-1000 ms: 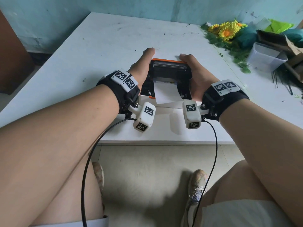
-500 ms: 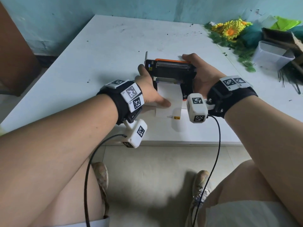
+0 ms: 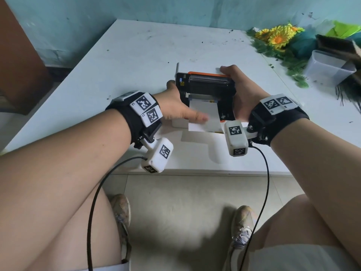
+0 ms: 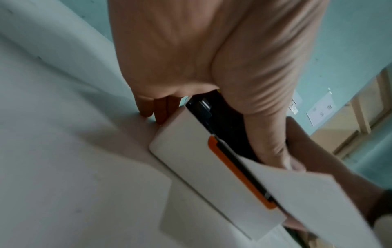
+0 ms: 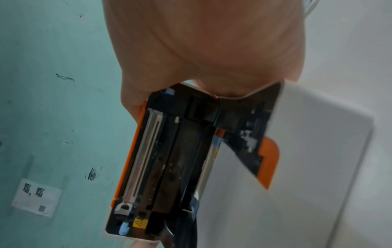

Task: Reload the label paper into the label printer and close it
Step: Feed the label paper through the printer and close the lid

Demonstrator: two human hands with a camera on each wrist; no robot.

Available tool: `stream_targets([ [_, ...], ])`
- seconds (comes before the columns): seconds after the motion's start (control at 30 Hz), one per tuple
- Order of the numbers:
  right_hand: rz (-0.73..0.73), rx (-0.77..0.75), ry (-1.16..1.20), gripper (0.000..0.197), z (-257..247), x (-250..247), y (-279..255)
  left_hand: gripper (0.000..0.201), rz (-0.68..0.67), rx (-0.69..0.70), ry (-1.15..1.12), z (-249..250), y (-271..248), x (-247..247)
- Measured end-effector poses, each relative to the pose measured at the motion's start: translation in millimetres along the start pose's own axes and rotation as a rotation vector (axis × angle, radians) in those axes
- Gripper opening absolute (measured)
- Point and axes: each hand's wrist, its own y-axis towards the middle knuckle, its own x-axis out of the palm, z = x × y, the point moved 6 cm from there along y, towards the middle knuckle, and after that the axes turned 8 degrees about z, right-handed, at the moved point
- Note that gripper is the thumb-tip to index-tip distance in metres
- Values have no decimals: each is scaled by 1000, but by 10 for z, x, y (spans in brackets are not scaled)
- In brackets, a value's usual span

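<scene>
Small white label printer with orange trim and a black interior [image 3: 207,89] sits on the white tabletop [image 3: 136,61], near its front edge, between the two hands. Lid [image 5: 152,159] open, standing up at the far side: orange edge along its top, a silver bar and a yellow warning sticker visible on its black inner face. A strip of white label paper [image 3: 203,116] runs out of the open bay toward the person and hangs past the printer's front edge; a small yellow mark shows near its lower right corner. In the left wrist view the white casing has rounded corners and an orange band along the paper slot.

Left hand [image 3: 179,108] is against the printer's left side, fingers down beside the casing, thumb [image 4: 282,157] laid flat on the paper strip; fingers look straight, nothing clasped. Right hand [image 3: 244,90] grips the printer's right side, fingers reaching round the lid's far edge.

Far right of the table: yellow artificial flowers with green leaves [image 3: 277,38], a clear plastic tub [image 3: 330,69]. Teal wall behind.
</scene>
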Motion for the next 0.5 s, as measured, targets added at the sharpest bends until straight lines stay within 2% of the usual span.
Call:
stream_targets([
  [0.1, 23, 0, 24, 41, -4, -9, -14, 143, 16, -68, -272, 98, -51, -56],
  [0.2, 29, 5, 41, 40, 1, -4, -32, 86, -25, -75, -537, 263, -151, -132],
  [0.3, 27, 7, 62, 39, 2, -9, -60, 76, 17, -153, -635, 168, -67, -148],
  [0.33, 25, 6, 71, 36, 0, -12, -76, 67, 21, -164, -659, 166, -86, -162],
  [0.4, 17, 3, 86, 32, -2, -20, -102, 31, 18, -190, -735, 153, -95, -174],
  [0.43, 7, 2, 92, 31, -3, -20, -113, 22, 20, -211, -772, 139, -74, -168],
  [0.5, 0, 3, 95, 32, 0, -26, -122, 22, 19, -229, -821, 136, -70, -159],
])
